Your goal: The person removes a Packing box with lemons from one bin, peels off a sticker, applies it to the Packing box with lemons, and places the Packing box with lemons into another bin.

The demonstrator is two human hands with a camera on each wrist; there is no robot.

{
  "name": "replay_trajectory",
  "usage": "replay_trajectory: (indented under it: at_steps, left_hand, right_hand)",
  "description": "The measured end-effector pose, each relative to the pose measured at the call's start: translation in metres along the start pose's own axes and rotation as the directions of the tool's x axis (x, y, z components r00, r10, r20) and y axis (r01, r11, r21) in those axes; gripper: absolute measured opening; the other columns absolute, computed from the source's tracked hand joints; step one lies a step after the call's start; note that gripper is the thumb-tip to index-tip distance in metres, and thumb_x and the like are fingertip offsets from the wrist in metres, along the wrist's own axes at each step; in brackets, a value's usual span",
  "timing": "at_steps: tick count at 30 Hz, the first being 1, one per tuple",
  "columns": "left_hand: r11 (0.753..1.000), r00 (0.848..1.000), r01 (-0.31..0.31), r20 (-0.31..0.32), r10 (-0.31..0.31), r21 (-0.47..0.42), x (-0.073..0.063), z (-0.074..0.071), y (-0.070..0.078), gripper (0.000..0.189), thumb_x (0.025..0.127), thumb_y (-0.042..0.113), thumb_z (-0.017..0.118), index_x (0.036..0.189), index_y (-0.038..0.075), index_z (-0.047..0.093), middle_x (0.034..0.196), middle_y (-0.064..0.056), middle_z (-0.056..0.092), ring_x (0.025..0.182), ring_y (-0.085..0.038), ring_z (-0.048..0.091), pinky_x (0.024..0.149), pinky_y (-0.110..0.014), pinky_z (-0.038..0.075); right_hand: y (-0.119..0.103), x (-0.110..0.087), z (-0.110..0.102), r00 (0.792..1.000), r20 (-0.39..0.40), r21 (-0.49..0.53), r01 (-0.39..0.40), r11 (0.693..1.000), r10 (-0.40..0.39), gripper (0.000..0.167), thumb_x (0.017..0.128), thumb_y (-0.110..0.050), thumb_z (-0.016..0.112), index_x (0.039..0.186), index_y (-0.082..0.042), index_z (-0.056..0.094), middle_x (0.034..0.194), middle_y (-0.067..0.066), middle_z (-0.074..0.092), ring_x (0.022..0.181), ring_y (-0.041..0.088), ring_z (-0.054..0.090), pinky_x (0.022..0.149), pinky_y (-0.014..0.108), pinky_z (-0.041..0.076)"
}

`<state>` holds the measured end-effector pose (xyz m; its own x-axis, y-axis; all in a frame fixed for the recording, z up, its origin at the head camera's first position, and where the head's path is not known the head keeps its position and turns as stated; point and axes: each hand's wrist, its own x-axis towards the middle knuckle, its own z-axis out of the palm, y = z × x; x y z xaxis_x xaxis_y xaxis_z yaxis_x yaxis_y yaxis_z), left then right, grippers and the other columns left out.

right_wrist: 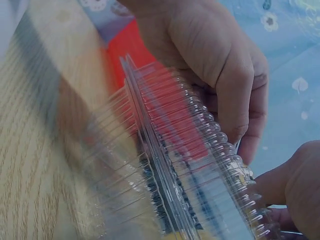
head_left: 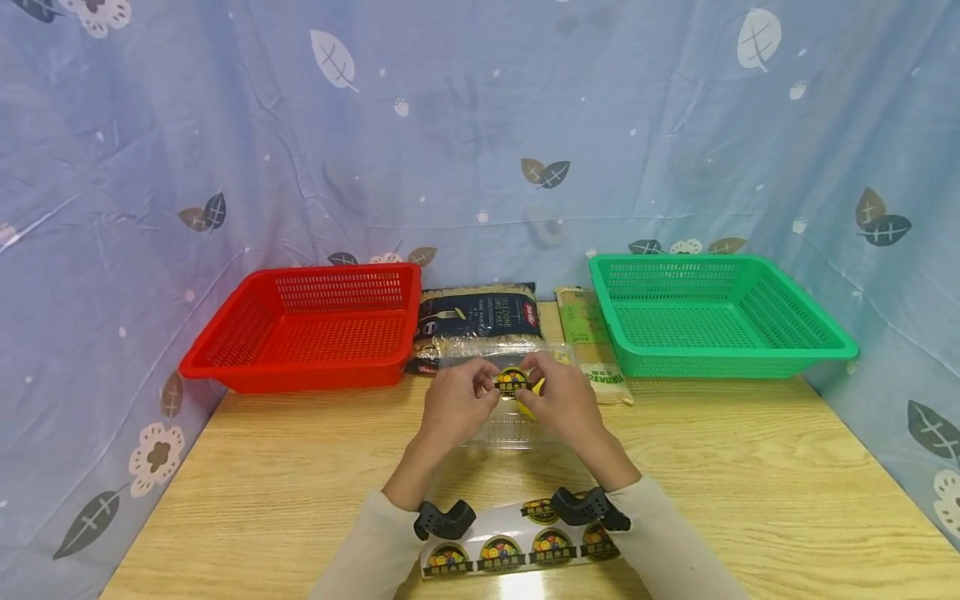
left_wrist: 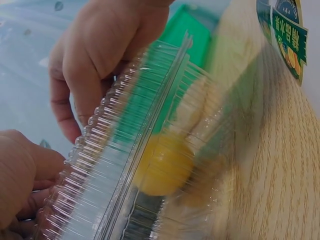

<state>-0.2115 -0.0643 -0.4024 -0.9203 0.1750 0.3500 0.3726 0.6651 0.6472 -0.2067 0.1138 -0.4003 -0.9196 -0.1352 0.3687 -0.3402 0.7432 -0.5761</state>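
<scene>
A round black sticker (head_left: 513,383) with a colourful fruit print is held between both hands over a clear plastic clamshell box (head_left: 512,433). My left hand (head_left: 456,404) pinches its left edge, and my right hand (head_left: 567,402) pinches the right edge. The box is closed, its ribbed lid (left_wrist: 107,135) right beneath the fingers. Inside sits a round yellow fruit (left_wrist: 165,164), its exact kind unclear. Whether the sticker touches the lid cannot be told.
A sheet of matching stickers (head_left: 502,554) lies under the forearms at the front. Behind the box are a dark pasta bag (head_left: 480,317) and a pale green packet (head_left: 588,333). A red basket (head_left: 300,375) stands left, a green basket (head_left: 735,364) right.
</scene>
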Motion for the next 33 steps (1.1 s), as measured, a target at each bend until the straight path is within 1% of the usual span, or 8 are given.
replay_trajectory:
  at_steps: [7,14,17,19,21,24,28,33]
  left_hand:
    - [0.997,1.0,-0.002,0.007,0.001,0.074,0.0015,0.0017,0.002,0.019,0.087,0.009,0.071,0.105,0.014,0.075,0.08,0.009,0.066,0.068,-0.006,0.056,0.059,-0.026,0.046]
    - [0.994,1.0,0.013,0.018,-0.015,0.104,0.003,0.0018,0.0019,0.022,0.087,0.008,0.07,0.107,0.015,0.076,0.082,0.01,0.066,0.067,-0.006,0.055,0.058,-0.026,0.045]
    - [0.994,1.0,0.012,0.016,-0.014,0.111,0.003,0.0022,0.0009,0.022,0.087,0.008,0.07,0.107,0.015,0.076,0.081,0.01,0.066,0.066,-0.006,0.055,0.058,-0.026,0.044]
    - [0.994,1.0,0.008,0.012,-0.01,0.112,0.0029,0.0023,0.0004,0.022,0.086,0.008,0.069,0.107,0.015,0.076,0.081,0.01,0.067,0.066,-0.005,0.055,0.058,-0.026,0.044]
    - [0.993,1.0,0.003,0.01,-0.004,0.114,0.0029,0.0023,0.0003,0.022,0.086,0.008,0.069,0.106,0.015,0.076,0.081,0.01,0.067,0.066,-0.005,0.055,0.058,-0.026,0.044]
    - [0.993,1.0,-0.003,0.008,0.002,0.118,0.0027,0.002,0.0005,0.021,0.086,0.009,0.069,0.105,0.014,0.076,0.081,0.009,0.067,0.066,-0.006,0.055,0.058,-0.027,0.044]
    - [0.993,1.0,-0.001,0.013,0.0,0.122,0.0026,0.0012,0.0012,0.021,0.086,0.009,0.069,0.105,0.014,0.076,0.081,0.009,0.067,0.066,-0.006,0.055,0.058,-0.027,0.044]
    - [0.993,1.0,0.0,0.016,-0.002,0.117,0.0028,0.0012,0.001,0.022,0.085,0.01,0.07,0.106,0.013,0.076,0.081,0.009,0.066,0.066,-0.006,0.055,0.059,-0.027,0.044]
  right_hand:
    - [-0.0012,-0.0021,0.0005,1.0,-0.017,-0.036,-0.022,0.999,0.021,0.035,0.083,-0.014,0.083,0.113,-0.01,0.067,0.093,0.005,0.071,0.063,0.013,0.055,0.057,0.031,0.045]
    - [-0.0001,-0.0031,0.0014,0.997,-0.065,-0.046,0.043,0.998,-0.046,0.038,0.081,-0.015,0.085,0.114,-0.009,0.066,0.095,0.007,0.066,0.062,0.015,0.048,0.054,0.031,0.041]
    - [-0.0001,-0.0033,0.0017,0.995,-0.066,-0.076,0.072,0.995,-0.077,0.03,0.081,-0.017,0.085,0.105,-0.01,0.068,0.089,0.006,0.061,0.063,0.016,0.046,0.054,0.03,0.038]
    - [-0.0005,-0.0034,0.0019,0.994,-0.055,-0.099,0.09,0.991,-0.096,0.02,0.082,-0.017,0.084,0.095,-0.012,0.07,0.083,0.003,0.06,0.063,0.016,0.047,0.053,0.03,0.038]
    - [-0.0009,-0.0033,0.002,0.993,-0.04,-0.125,0.102,0.987,-0.108,0.013,0.083,-0.016,0.084,0.085,-0.014,0.071,0.079,0.0,0.06,0.063,0.015,0.05,0.053,0.03,0.04]
    - [-0.0023,-0.0033,0.0018,0.994,-0.013,-0.153,0.105,0.983,-0.108,0.009,0.085,-0.016,0.082,0.079,-0.016,0.074,0.078,-0.004,0.062,0.064,0.015,0.055,0.055,0.031,0.044]
    - [-0.0042,-0.0032,0.0013,0.996,0.016,-0.167,0.088,0.982,-0.087,0.003,0.087,-0.017,0.079,0.088,-0.013,0.079,0.081,-0.003,0.065,0.067,0.017,0.058,0.056,0.032,0.046]
    - [-0.0044,-0.0023,0.0014,0.995,0.054,-0.209,0.091,0.974,-0.082,0.017,0.09,-0.019,0.076,0.105,-0.012,0.08,0.08,-0.003,0.061,0.062,0.014,0.051,0.052,0.029,0.041]
